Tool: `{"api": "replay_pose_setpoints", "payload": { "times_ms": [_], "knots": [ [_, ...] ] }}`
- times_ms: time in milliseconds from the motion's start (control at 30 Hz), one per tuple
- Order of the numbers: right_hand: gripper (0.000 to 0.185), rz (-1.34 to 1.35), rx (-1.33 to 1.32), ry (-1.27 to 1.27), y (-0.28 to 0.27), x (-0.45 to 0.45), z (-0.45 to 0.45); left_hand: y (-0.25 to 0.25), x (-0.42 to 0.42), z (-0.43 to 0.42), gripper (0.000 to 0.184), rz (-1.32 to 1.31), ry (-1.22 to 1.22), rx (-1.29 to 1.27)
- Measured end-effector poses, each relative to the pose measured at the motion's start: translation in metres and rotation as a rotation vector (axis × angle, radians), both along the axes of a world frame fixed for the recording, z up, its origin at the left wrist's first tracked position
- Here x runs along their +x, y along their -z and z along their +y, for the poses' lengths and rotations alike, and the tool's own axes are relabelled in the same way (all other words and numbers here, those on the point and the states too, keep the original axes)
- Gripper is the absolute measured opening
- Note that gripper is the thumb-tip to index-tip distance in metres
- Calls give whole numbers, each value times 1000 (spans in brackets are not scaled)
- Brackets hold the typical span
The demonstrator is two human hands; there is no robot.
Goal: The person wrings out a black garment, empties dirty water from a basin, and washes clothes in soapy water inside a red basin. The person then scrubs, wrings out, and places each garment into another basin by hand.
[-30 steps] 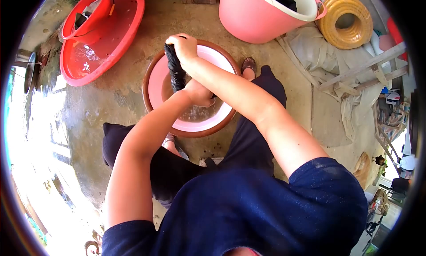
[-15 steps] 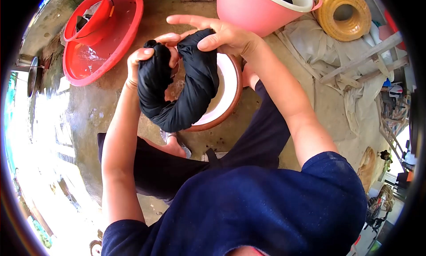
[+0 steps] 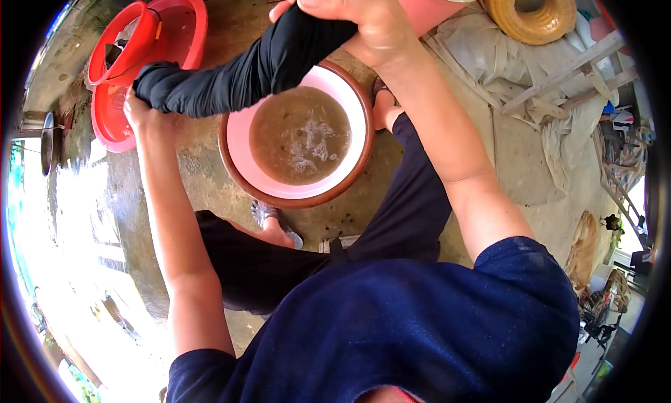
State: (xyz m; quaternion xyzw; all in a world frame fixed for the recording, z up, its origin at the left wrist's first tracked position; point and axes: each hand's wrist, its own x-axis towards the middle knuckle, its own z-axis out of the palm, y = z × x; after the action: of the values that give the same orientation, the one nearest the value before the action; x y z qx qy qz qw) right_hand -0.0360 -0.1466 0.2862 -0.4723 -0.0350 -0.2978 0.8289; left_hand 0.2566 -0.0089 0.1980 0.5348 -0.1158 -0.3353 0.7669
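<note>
A twisted black cloth (image 3: 231, 81) stretches slantwise between my two hands above a basin. Its lower left end is in my left hand (image 3: 145, 115), whose fingers are mostly hidden behind the fabric. Higher up on the right, my right hand (image 3: 377, 25) wraps around the other end with the thumb across it. Below lies the round basin (image 3: 239, 148), white-pink inside with a brown outer rim. Cloudy brownish water (image 3: 300, 134) with some foam stands in it. What kind of garment the cloth is, I cannot make out.
At the upper left a small red basin (image 3: 105, 64) sits in a larger red tub (image 3: 196, 25). A pink bucket (image 3: 419, 8) stands at the top, near a coiled yellow hose (image 3: 535, 22). Pale sheeting (image 3: 482, 60) and a wooden frame (image 3: 559, 88) lie to the right.
The cloth was bent in a U between my hands and is now pulled out longer. My left hand has moved left and down, my right hand up and right. The basin's water shows more.
</note>
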Motion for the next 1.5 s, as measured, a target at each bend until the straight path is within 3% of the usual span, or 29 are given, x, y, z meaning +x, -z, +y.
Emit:
{"api": "replay_pose_setpoints", "payload": {
  "times_ms": [33, 67, 100, 167, 267, 367, 433, 500, 567, 667, 700, 800, 900, 1000, 1033, 1100, 1233, 1400, 1500],
  "knots": [
    [16, 68, 7, 192, 0, 3, 1, -18, -6, 1, 37, -62, -33, 23],
    [13, 194, -228, 573, 9, 10, -7, -51, -28, -3, 39, 60, -173, -43],
    [13, 220, -353, 768, 25, 18, -20, -72, -47, -5, 42, 185, -313, -109],
    [19, 435, -339, 902, 57, 28, -46, -94, -83, -4, 39, 62, -246, -261],
    [19, 431, -167, 895, 93, 47, -55, -124, -159, -6, 33, 7, -341, -306],
    [19, 459, 115, 809, 114, 65, -33, -101, -192, 0, 29, -584, -23, -522],
    [18, 635, -87, 877, 151, 81, -29, -91, -202, -7, 22, -1225, 205, -613],
    [16, 675, 34, 783, 172, 88, -28, -71, -221, -7, 24, -1293, 292, -580],
    [14, 526, 269, 596, 154, 83, -5, -45, -240, -4, 30, -1423, 490, -527],
    [11, 553, 300, 560, 150, 84, 4, -10, -253, 4, 34, -1567, 678, -545],
    [10, 560, 313, 553, 153, 83, 6, -2, -250, 6, 34, -1556, 679, -542],
    [10, 567, 309, 547, 164, 88, 10, 27, -245, 11, 31, -1622, 1022, -308],
    [9, 603, 294, 509, 168, 98, 18, 69, -247, 5, 30, -1610, 1051, -210],
    [9, 582, 225, 525, 170, 110, 21, 86, -239, -15, 32, -1523, 1270, 35],
    [9, 587, 226, 525, 170, 112, 23, 87, -236, -23, 34, -1530, 1184, -18],
    [9, 622, 168, 516, 168, 115, 27, 99, -231, -33, 37, -1388, 1209, 151],
    [8, 657, 92, 467, 173, 124, 38, 118, -223, -41, 36, -1351, 1185, 165],
    [7, 683, 22, 413, 179, 133, 55, 133, -209, -45, 33, -1373, 1170, 133],
    [9, 706, -165, 469, 176, 130, 47, 145, -203, -51, 32, -1424, 1121, 47]
  ]
}}
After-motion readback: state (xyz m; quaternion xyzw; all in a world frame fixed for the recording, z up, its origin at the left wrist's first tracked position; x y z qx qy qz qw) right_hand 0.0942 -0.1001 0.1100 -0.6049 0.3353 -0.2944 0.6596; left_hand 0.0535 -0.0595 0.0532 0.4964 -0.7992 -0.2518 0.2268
